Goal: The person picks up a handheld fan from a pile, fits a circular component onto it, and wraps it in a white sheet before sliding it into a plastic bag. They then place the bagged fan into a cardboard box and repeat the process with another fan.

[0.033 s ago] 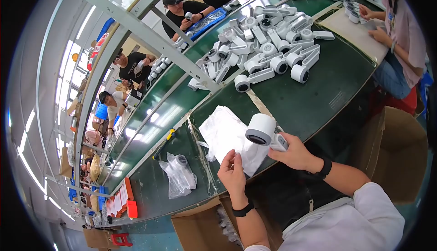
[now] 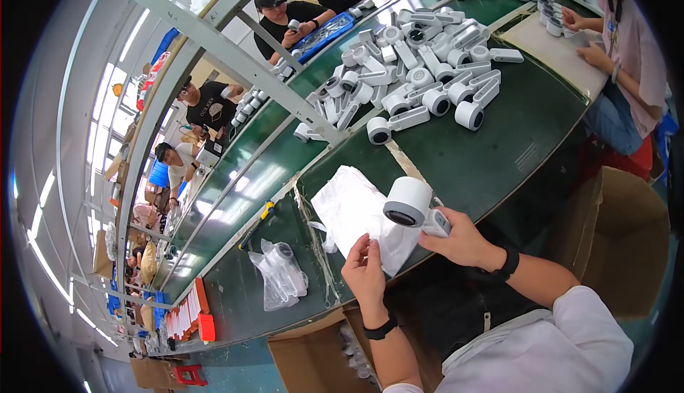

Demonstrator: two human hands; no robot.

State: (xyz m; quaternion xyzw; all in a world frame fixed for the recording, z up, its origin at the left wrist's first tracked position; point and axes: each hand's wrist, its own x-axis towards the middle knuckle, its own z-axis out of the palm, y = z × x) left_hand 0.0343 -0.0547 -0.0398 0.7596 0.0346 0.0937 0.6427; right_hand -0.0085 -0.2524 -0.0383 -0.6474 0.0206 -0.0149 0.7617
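Note:
My right hand [image 2: 462, 240] is wrapped round the handle of a white handheld device [image 2: 410, 200] with a thick round head and a dark disc on its end face. The head points up and to the left, above a pile of thin white bags [image 2: 349, 204] on the green table. My left hand [image 2: 365, 272] is just left of the device, at the near edge of the bags. Its thumb and fingertips are pinched together; whether they grip a bag edge cannot be made out. A clear plastic bag [image 2: 280, 275] with a similar device inside lies to the left.
A big heap of white devices [image 2: 420, 72] covers the far table. A yellow cutter knife [image 2: 258, 223] lies left of the bags. Open cartons stand below the table, one at right [image 2: 620, 240]. A metal frame post [image 2: 235, 65] rises at left. Co-workers sit around.
My hands and the device stay almost still. Across the table at left, a co-worker in black has moved a hand with a white item to the right.

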